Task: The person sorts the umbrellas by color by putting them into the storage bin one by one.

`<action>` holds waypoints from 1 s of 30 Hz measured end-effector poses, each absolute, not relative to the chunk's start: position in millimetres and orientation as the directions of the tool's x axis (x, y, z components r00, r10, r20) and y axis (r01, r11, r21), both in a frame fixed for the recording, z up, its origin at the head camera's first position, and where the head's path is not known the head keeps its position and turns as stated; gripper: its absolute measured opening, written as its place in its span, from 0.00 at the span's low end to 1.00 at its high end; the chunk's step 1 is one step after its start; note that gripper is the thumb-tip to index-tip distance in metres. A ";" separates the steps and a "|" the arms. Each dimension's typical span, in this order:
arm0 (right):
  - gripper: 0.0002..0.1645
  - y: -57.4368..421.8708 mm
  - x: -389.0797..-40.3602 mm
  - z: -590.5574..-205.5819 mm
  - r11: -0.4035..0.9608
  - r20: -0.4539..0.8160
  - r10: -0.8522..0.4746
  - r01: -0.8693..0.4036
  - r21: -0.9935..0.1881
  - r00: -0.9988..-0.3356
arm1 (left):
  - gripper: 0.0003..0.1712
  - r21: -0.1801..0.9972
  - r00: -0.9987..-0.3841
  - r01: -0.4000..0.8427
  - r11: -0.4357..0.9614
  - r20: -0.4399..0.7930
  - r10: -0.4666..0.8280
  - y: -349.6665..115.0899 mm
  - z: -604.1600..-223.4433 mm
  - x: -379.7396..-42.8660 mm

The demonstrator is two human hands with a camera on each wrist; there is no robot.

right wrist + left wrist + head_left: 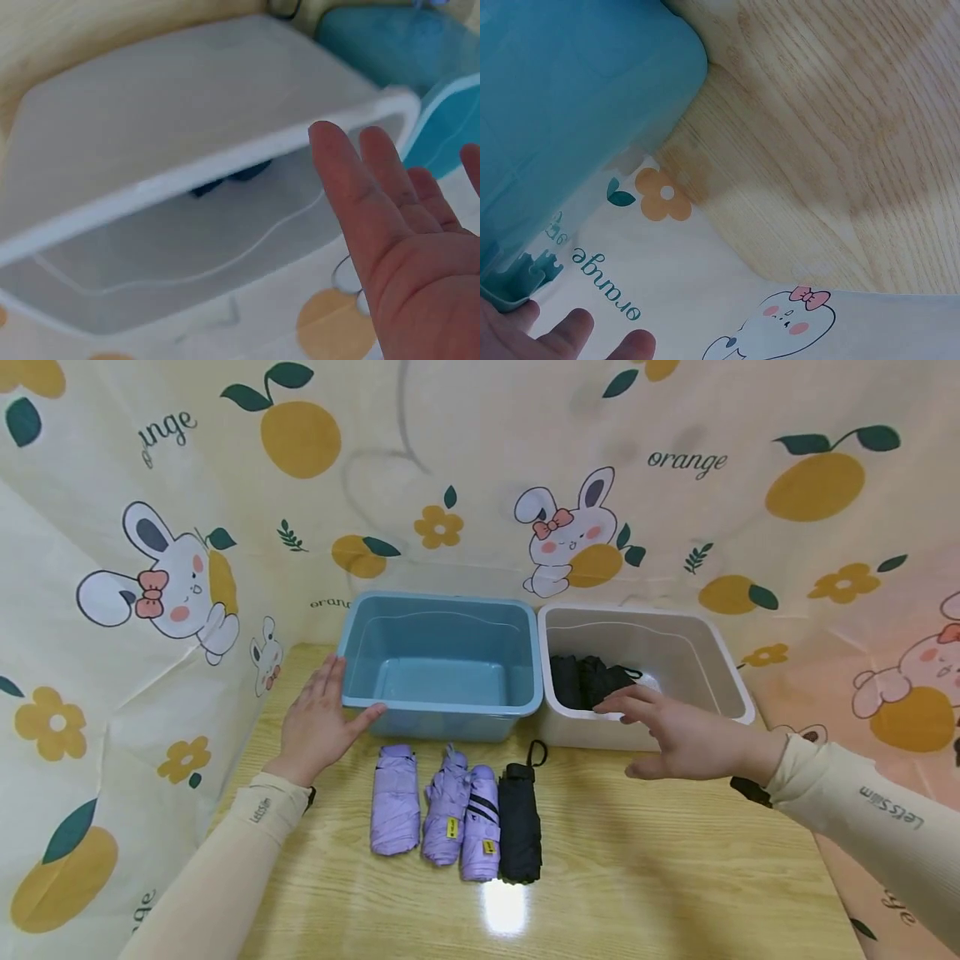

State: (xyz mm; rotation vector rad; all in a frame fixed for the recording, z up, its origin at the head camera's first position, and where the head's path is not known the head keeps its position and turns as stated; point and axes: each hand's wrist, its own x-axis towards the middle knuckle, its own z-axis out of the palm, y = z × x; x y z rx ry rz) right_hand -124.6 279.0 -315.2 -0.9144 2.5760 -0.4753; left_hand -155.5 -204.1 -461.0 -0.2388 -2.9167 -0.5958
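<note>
My left hand (318, 720) rests at the left front corner of the blue bin (442, 707), fingers along its side and thumb at the front rim. In the left wrist view its fingertips (570, 330) show beside the bin's rim. Over the front rim of the white bin (600, 735) my right hand (667, 731) hovers with fingers extended and nothing in it. Black folded umbrellas (588, 681) lie in the white bin's left part, partly hidden by its front wall. The right wrist view shows the palm (427, 292) beside that bin's rim.
In front of the blue bin lie a purple folded umbrella (394, 800), two more purple umbrellas with yellow tags, and a black folded umbrella (520, 824) with a wrist loop. All sit on the wooden table (637, 877). A patterned cloth (465, 460) rises behind the bins.
</note>
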 end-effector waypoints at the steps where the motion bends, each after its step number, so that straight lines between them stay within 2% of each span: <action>1: 0.46 276.2 -120.9 -317.1 0.729 -0.235 -0.655 -0.519 -0.446 -0.718 | 0.60 0.375 -0.975 0.187 0.908 0.184 0.124 -204.1 -460.9 -155.5; 9: 0.49 253.2 -93.1 -343.6 0.683 -0.275 -0.697 -0.496 -0.536 -0.662 | 0.60 0.380 -0.978 0.185 0.906 0.164 0.131 -201.9 -457.9 -154.7; 16: 0.52 234.8 -75.4 -383.3 0.663 -0.240 -0.710 -0.514 -0.544 -0.662 | 0.61 0.392 -0.980 0.173 0.904 0.157 0.120 -202.5 -457.5 -156.1; 30: 0.59 208.2 -58.6 -450.0 0.720 -0.322 -0.638 -0.393 -0.572 -0.699 | 0.60 0.425 -0.980 0.170 0.889 0.170 0.106 -203.0 -461.5 -156.7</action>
